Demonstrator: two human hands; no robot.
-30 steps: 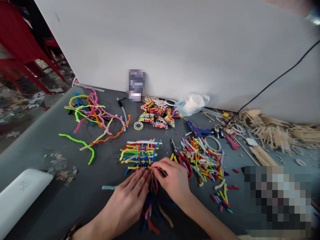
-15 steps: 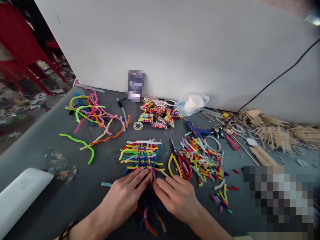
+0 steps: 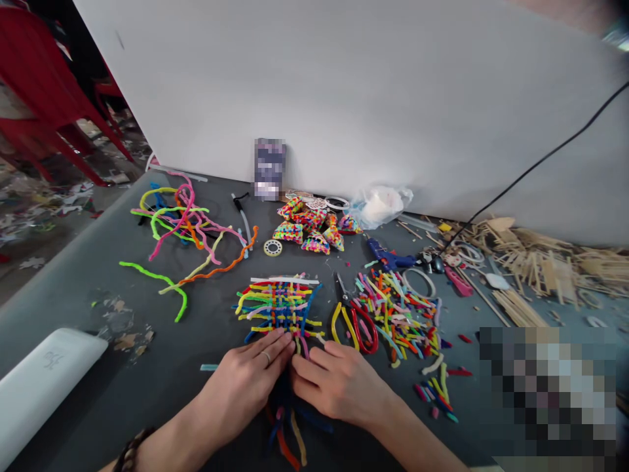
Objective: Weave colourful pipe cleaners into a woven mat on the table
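Observation:
A mat of woven pipe cleaners (image 3: 282,305) lies flat in front of me, its coloured ends sticking out on both sides and toward me. My left hand (image 3: 255,367) presses on its near edge, fingers together on the strands. Beside it my right hand (image 3: 334,380) has its fingers bent and pinched at the same edge, close to a pink strand; the fingertips partly hide what they grip. Loose strand ends (image 3: 289,439) hang out below both hands. Scissors (image 3: 346,308) with yellow and red handles rest just right of the mat.
Cut pipe cleaner pieces (image 3: 398,308) are heaped at the right, near a blue glue gun (image 3: 388,255). Long pipe cleaners (image 3: 187,223) tangle at the back left. Small woven pieces (image 3: 314,226) sit at the back. A white power bank-like box (image 3: 54,380) lies at left; wooden sticks (image 3: 531,262) at far right.
My right hand has shifted slightly left, closer to my left hand. The strand ends below have swung a little left. The mat stays in place.

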